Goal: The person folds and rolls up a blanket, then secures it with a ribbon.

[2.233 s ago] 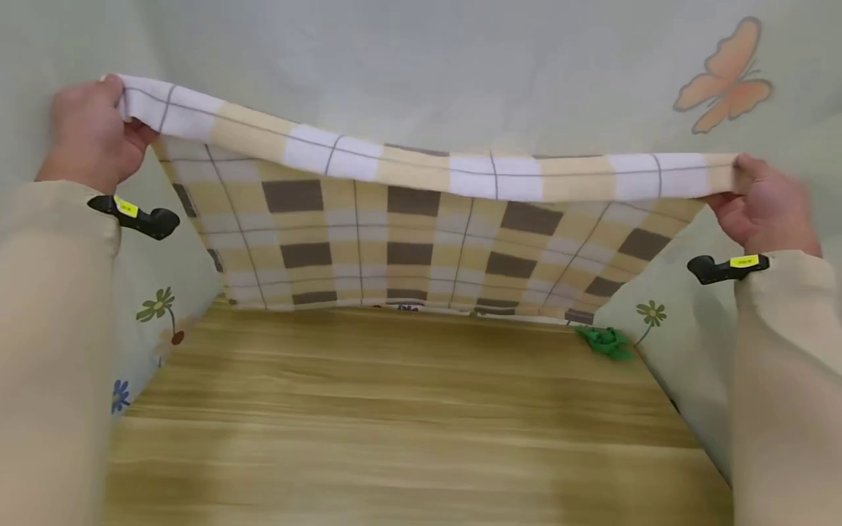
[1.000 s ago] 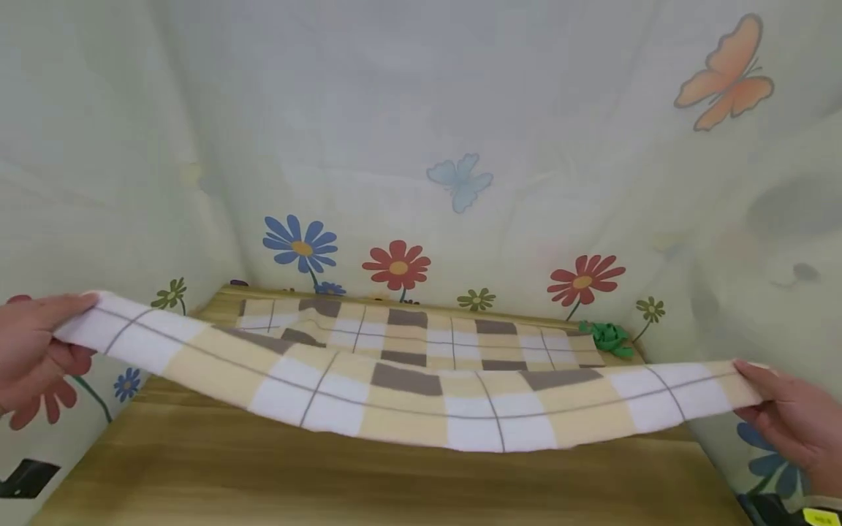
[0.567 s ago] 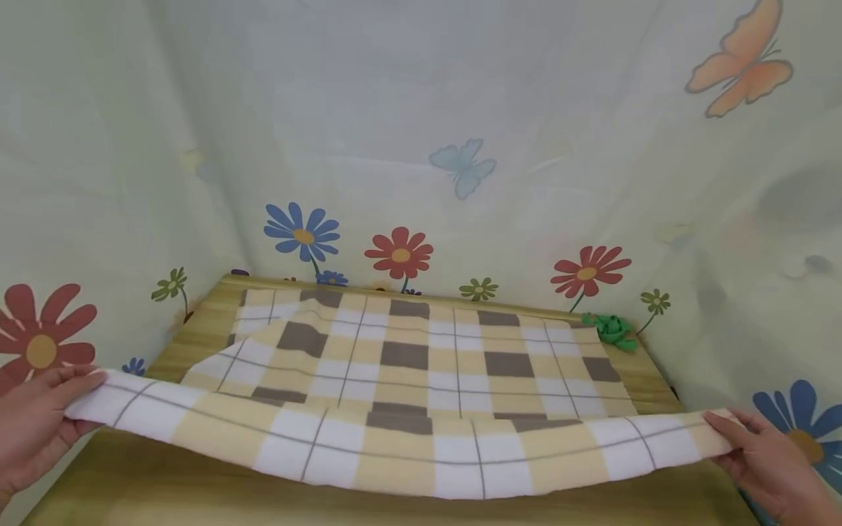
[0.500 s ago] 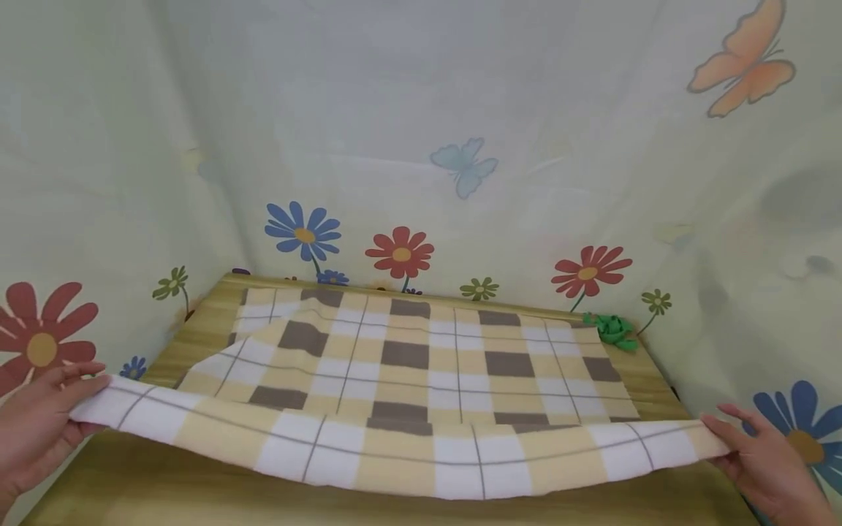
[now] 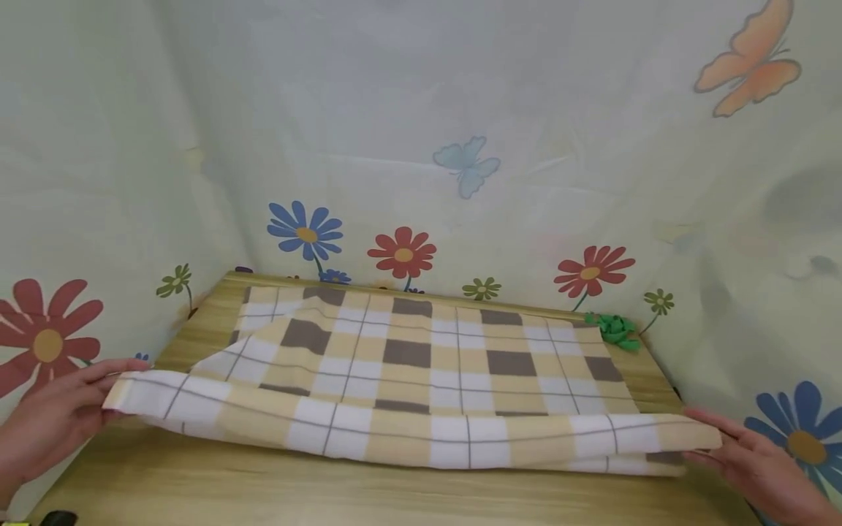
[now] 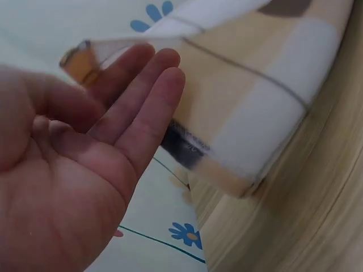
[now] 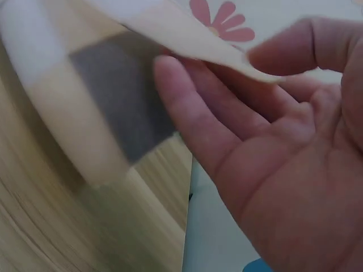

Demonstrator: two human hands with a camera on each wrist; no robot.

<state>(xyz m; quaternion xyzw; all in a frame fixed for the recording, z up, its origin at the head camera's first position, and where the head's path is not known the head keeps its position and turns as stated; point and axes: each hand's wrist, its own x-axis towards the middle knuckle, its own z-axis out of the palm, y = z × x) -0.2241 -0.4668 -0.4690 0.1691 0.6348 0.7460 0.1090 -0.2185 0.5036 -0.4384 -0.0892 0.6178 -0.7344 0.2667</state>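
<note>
A checked towel [image 5: 404,353] in cream, white and grey-brown lies across the wooden table, its far part spread with slight creases. My left hand [image 5: 55,420] pinches the left end of its near edge, where an orange-ended corner and a dark label [image 6: 184,148] show in the left wrist view. At the other end, my right hand [image 5: 756,460] pinches the edge between thumb and fingers, seen closely in the right wrist view. Between the hands the near edge sags a little, with another layer of towel visible beneath it.
A crumpled green object [image 5: 613,331] sits at the table's far right corner, close to the towel. Pale curtains [image 5: 368,95] printed with flowers and butterflies hang at the back and both sides. Bare wood [image 5: 316,493] shows in front of the towel.
Both hands came down from high up toward the near side, drawing the towel's edge with them. It hung raised before and now lies mostly flat. Lately the left hand moved slightly inward.
</note>
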